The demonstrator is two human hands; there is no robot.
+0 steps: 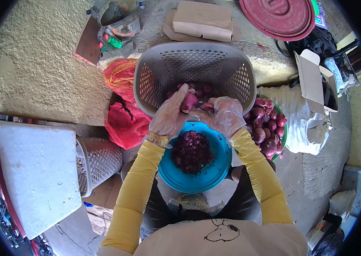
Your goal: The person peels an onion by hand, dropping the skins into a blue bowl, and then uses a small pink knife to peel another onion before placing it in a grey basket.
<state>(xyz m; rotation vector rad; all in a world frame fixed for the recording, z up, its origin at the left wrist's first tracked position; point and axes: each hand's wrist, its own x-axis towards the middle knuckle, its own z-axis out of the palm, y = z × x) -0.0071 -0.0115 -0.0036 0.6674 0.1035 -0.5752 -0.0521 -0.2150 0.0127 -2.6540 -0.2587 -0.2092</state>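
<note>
My left hand, in a clear plastic glove, is closed around a red onion at the near rim of the grey perforated basket. Close beside it, my gloved right hand has its fingers curled in toward the onion, with a reddish piece at the fingertips; I cannot tell what it is. More red onions lie in the bottom of the basket. Below both hands, a blue basin holds a heap of dark red onion skins.
Right of the basin stands a green-rimmed container heaped with red onions. A red mesh sack lies left of the basket. Further left are a white-topped table and a tall perforated basket. Cardboard and a red lid sit behind.
</note>
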